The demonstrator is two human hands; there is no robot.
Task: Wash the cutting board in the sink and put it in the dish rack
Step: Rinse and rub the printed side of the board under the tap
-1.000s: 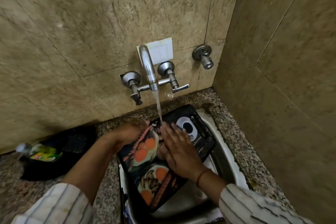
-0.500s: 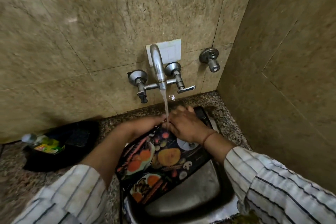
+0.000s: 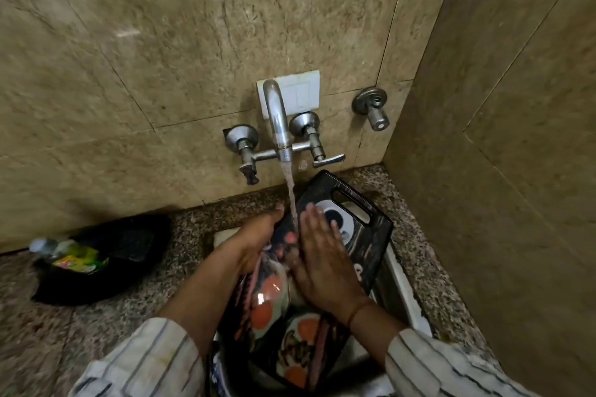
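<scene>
Most of the steel sink (image 3: 392,295) is lying hidden under the board and my forearms; only its pale rim at the right of centre and a dark strip along the bottom edge are showing. My striped sleeves are running off the bottom of the frame. My left grip's fingertips are tucked behind the board's edge, so I cannot tell how far they are wrapping round it.

The black plastic cutting board printed with orange vegetables and a white plate (image 3: 371,229) is sitting tilted over the sink in the lower middle of the frame, its slotted handle end pointing to the upper right and overhanging the rim. Its surface is glistening wet. Water from the chrome wall tap (image 3: 279,119) is falling onto it just between my hands. My left hand (image 3: 254,235) is gripping the board's left edge, holding it up. My right hand (image 3: 319,264) is lying flat and spread on the printed face, holding nothing, pressing on the surface.

The speckled granite table (image 3: 129,309) is stretching open at the lower left, apart from a black tray (image 3: 129,242) at the left, well apart from the sink, with a clear bottle with a green and yellow label (image 3: 72,256) lying in it. At the right, the beige tiled side wall (image 3: 516,171) is standing close to the sink, leaving only a narrow strip of table.
</scene>
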